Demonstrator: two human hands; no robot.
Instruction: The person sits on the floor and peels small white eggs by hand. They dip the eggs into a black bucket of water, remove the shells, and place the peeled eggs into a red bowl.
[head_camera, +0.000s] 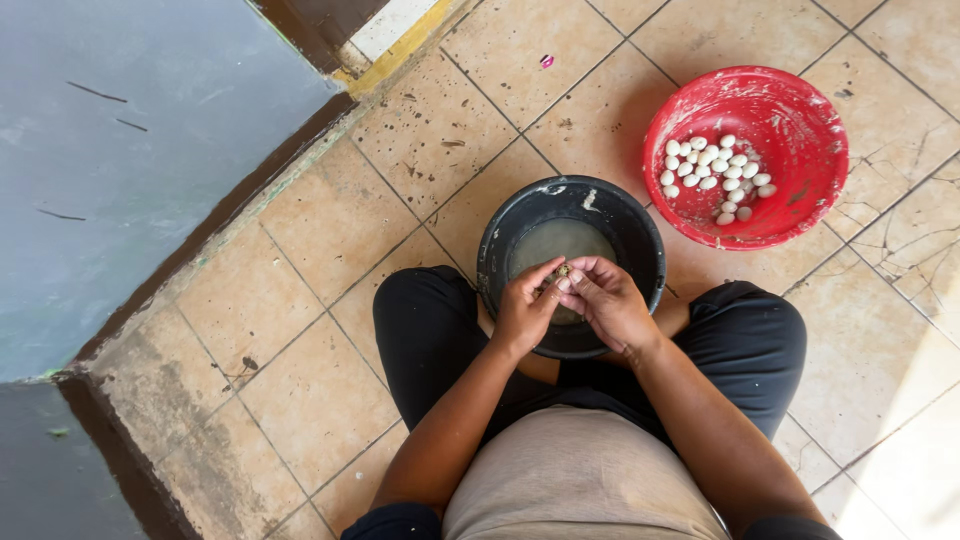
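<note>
- Fingers of the left hand (523, 306) and right hand (607, 298) pinch together around a small speckled egg (563, 270), holding it just above the black bucket (640, 235).
- Murky water (555, 240) sits in the bucket, which stands between the person's knees.
- Beside it, near the right knee, a red basin (800, 110) holds a cluster of peeled white eggs (716, 178).
- Bare tiled floor (330, 220) lies open on the left, up to a grey wall (120, 150).
- Most of the egg is covered by fingertips, so its surface is hard to make out; the person's lower body is cut off by the frame's bottom edge.
</note>
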